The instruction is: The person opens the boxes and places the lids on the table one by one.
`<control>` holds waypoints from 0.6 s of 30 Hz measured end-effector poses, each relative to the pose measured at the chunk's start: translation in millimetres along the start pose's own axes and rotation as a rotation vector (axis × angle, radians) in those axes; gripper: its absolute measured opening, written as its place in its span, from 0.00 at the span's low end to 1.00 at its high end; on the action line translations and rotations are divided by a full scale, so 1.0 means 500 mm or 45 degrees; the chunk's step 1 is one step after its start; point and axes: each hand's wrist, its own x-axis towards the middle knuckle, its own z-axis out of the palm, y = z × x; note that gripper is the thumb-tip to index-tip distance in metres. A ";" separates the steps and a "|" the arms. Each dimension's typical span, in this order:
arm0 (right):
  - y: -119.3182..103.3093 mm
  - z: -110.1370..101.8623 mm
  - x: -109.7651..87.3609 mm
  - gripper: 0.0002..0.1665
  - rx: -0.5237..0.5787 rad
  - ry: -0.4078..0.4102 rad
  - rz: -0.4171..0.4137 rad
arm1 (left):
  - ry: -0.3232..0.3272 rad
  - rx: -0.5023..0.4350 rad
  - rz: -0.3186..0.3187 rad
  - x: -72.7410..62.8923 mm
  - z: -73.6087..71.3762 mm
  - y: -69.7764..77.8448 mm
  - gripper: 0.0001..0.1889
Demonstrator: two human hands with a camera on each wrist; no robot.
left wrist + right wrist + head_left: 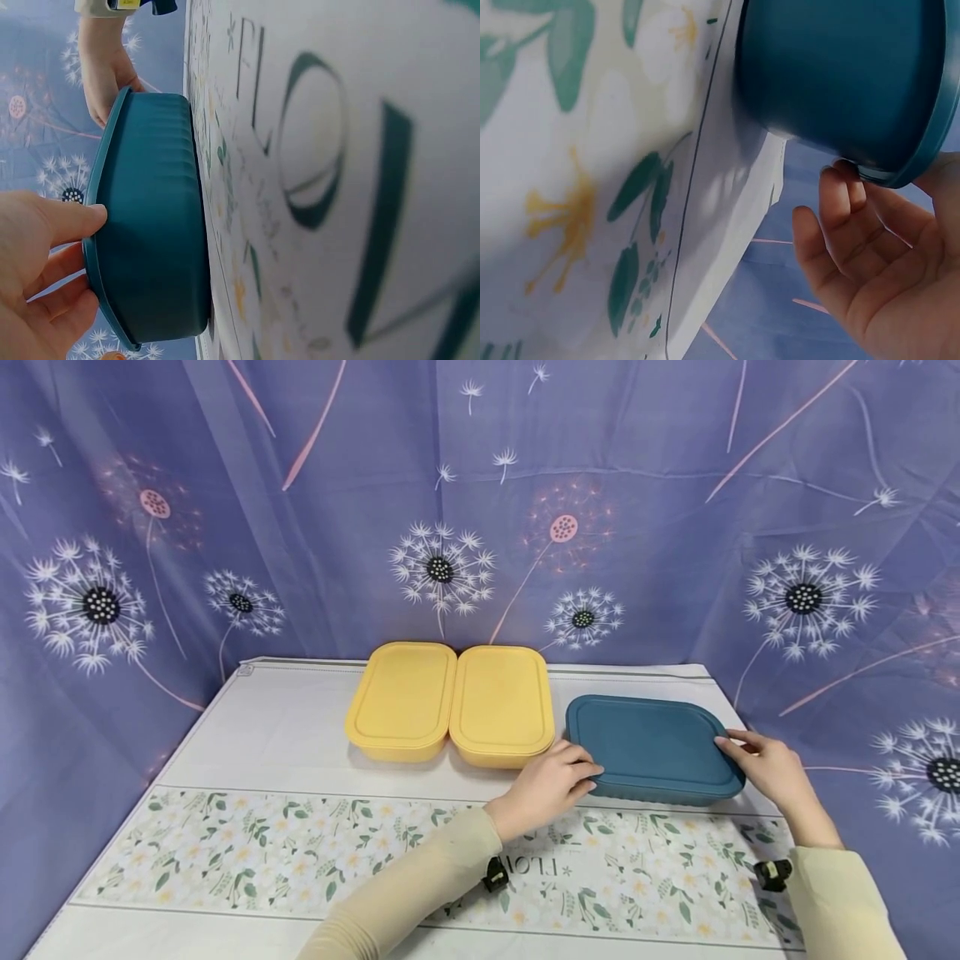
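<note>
A teal lidded storage container (652, 743) sits at the right of the table, its smooth lid facing up. At its left end, my left hand (543, 789) pinches the lid's edge; the left wrist view shows the thumb (79, 219) on the rim and the other fingers behind it. My right hand (772, 772) grips the opposite end. In the right wrist view, fingers (847, 191) curl beneath the rim, while the thumb tip is hidden by the container. What is inside it cannot be seen.
Two yellow lidded containers (405, 693) stand side by side near the table's back edge, close to the left hand. A floral band with printed letters (536, 866) crosses the white tablecloth (277, 727). A purple dandelion-print curtain (337, 568) hangs behind and at both sides.
</note>
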 end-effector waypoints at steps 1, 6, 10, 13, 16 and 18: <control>0.000 -0.001 0.000 0.41 0.000 -0.008 -0.001 | -0.001 0.002 0.000 0.000 0.001 0.000 0.12; 0.003 -0.003 0.004 0.42 0.007 -0.026 -0.004 | -0.005 0.016 -0.002 0.001 0.001 0.001 0.12; 0.006 -0.002 0.007 0.42 0.016 -0.031 -0.004 | -0.011 0.033 -0.003 0.002 -0.003 0.005 0.12; 0.008 -0.002 0.008 0.43 0.023 -0.038 0.002 | -0.007 0.040 0.000 0.002 -0.003 0.006 0.12; 0.009 -0.002 0.009 0.43 0.030 -0.046 0.008 | 0.000 0.039 -0.003 0.002 -0.003 0.007 0.11; 0.010 -0.002 0.009 0.43 0.033 -0.048 0.008 | 0.000 0.027 -0.012 0.001 -0.002 0.007 0.11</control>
